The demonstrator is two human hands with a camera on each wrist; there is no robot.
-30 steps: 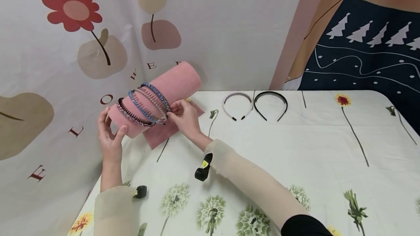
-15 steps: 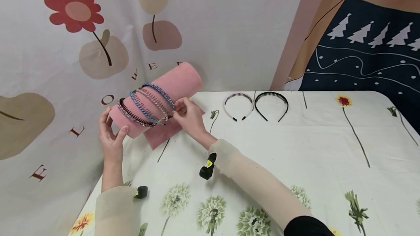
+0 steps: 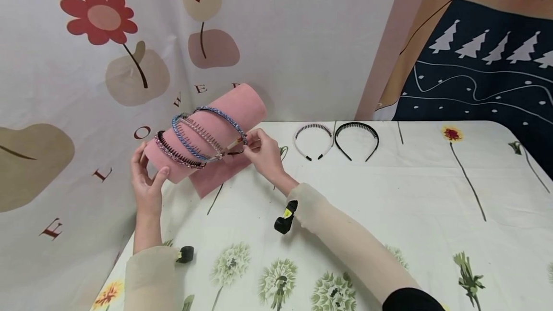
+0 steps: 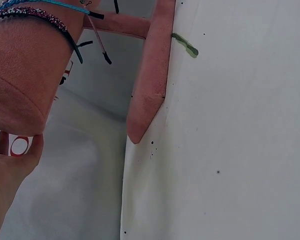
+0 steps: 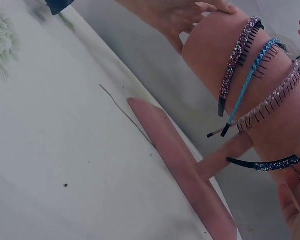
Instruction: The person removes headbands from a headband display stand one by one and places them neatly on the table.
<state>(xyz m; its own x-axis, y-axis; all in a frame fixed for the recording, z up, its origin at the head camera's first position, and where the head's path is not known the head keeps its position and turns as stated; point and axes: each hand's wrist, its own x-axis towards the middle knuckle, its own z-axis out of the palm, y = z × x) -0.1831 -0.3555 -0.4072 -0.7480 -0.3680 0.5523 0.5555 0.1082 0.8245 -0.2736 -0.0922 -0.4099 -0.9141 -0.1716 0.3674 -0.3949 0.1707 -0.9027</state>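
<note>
A pink padded roll stand (image 3: 242, 104) lies slantwise on its base, ringed by several headbands. My left hand (image 3: 147, 184) grips its near end, thumb on one side and fingers on the other. My right hand (image 3: 265, 157) pinches one end of a blue glitter headband (image 3: 224, 115), which still arches over the roll. The right wrist view shows that headband's dark tip (image 5: 235, 160) standing off the roll. Left of it sit a pale pink sparkly headband (image 5: 277, 97), a light blue one (image 5: 250, 77) and a dark one with purple-pink stones (image 5: 235, 60). Their far sides are hidden.
A white headband (image 3: 314, 125) and a black headband (image 3: 356, 124) lie side by side near the table's back edge. The flower-print cloth (image 3: 389, 196) covers the table. A printed curtain (image 3: 294, 52) hangs close behind the stand.
My right hand has drawn the blue glitter headband rightward along the roll, widening the gap to the pale pink one. My left hand stays on the roll's end.
</note>
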